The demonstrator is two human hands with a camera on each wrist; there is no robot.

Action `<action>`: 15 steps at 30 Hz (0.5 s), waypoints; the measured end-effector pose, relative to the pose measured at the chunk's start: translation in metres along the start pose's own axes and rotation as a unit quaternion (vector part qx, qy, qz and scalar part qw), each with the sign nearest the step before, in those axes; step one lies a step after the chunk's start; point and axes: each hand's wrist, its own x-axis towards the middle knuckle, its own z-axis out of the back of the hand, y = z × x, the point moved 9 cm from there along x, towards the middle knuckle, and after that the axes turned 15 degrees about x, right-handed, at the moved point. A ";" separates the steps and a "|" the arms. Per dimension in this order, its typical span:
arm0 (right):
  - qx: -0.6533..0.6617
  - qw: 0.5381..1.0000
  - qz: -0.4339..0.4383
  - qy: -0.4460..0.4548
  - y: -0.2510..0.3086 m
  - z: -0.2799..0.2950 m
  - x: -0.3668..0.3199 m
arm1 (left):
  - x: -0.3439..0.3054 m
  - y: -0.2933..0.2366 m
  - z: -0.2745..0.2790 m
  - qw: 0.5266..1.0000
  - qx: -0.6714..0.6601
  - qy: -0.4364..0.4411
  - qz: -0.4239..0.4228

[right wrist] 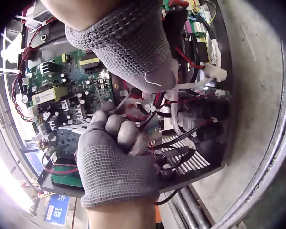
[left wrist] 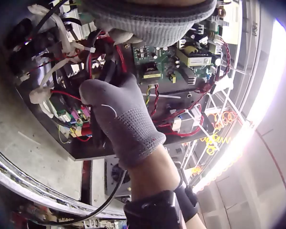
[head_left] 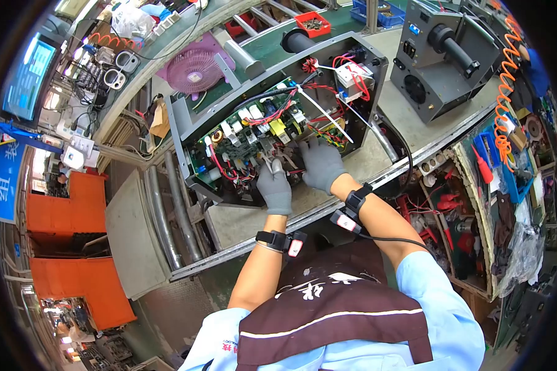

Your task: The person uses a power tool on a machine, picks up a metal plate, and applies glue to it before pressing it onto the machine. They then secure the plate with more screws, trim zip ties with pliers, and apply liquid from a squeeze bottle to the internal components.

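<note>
An open black metal chassis (head_left: 176,127), packed with circuit boards and wiring, lies on the bench with both gloved hands inside its near side. My left hand (head_left: 274,188) has its fingers curled; in the right wrist view they pinch a thin white cable tie (right wrist: 123,101) by a bundle of red and black wires (right wrist: 158,101). Just right of it, my right hand (head_left: 322,166) grips the wires, its fingertips partly hidden among black cables (left wrist: 96,131). A green circuit board (right wrist: 92,78) with a yellow transformer (right wrist: 49,95) sits beside the hands.
A second dark chassis (head_left: 424,80) with a spool holder stands at the right of the bench. Behind the open chassis are a purple fan (head_left: 195,71) and a red bin (head_left: 314,25) of small parts. An orange coiled hose (head_left: 507,93) hangs at right; metal rollers (head_left: 173,204) lie left.
</note>
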 end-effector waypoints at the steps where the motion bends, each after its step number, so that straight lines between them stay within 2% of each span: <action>1: -0.006 1.000 0.000 0.008 -0.001 -0.003 0.001 | 0.001 0.002 -0.002 1.000 -0.024 0.003 0.012; 7: -0.009 1.000 0.019 0.005 -0.001 -0.005 0.003 | -0.005 -0.013 -0.005 0.992 -0.109 0.038 0.048; 11: 0.001 1.000 0.011 0.011 -0.002 -0.009 0.006 | -0.001 0.000 -0.006 0.992 -0.116 0.032 0.045; 13: 0.025 0.999 0.015 0.021 -0.001 -0.004 0.002 | 0.003 -0.008 0.005 1.000 -0.001 -0.019 -0.023; 14: 0.049 0.998 0.013 0.032 -0.002 -0.002 -0.002 | 0.004 -0.008 0.007 0.999 -0.003 -0.022 -0.024; 15: 0.083 0.994 -0.029 0.064 -0.010 -0.006 -0.006 | 0.004 -0.007 0.005 1.000 -0.011 -0.008 -0.013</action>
